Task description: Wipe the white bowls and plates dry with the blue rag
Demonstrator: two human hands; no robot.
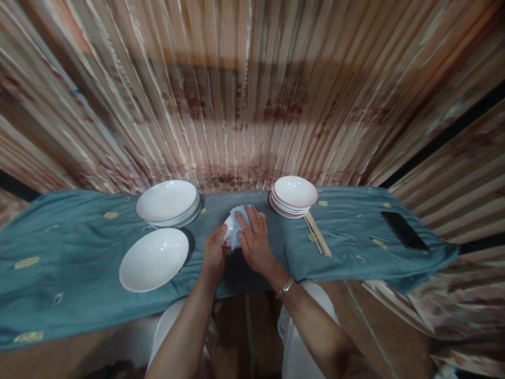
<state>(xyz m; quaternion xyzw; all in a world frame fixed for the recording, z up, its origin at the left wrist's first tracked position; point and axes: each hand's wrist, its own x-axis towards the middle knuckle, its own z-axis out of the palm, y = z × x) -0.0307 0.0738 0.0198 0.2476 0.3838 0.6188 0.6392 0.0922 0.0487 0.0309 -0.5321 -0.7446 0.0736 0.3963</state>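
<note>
I can read no word, number or brand anywhere. At 12 o'clock, the curtain (pixel 258 150) carries an upright column of dark red marks (pixel 239 97) shaped like written characters, too blurred for me to make out. Near 1 o'clock, a slanting column of similar marks (pixel 341 97) on it is just as illegible. The yellow patches (pixel 27 262) on my tablecloth (pixel 90 247), at 10 and 2 o'clock among others, and the red bits on the white crockery (pixel 228 238) I hold are too small to tell as lettering.

2 dish stacks (pixel 168 201) (pixel 295 191) (qty ea. unclear), 1 lone lg. dish (pixel 154 260), 1 cloth (pixel 234 227), 1 ph. (pixel 404 231)
</note>
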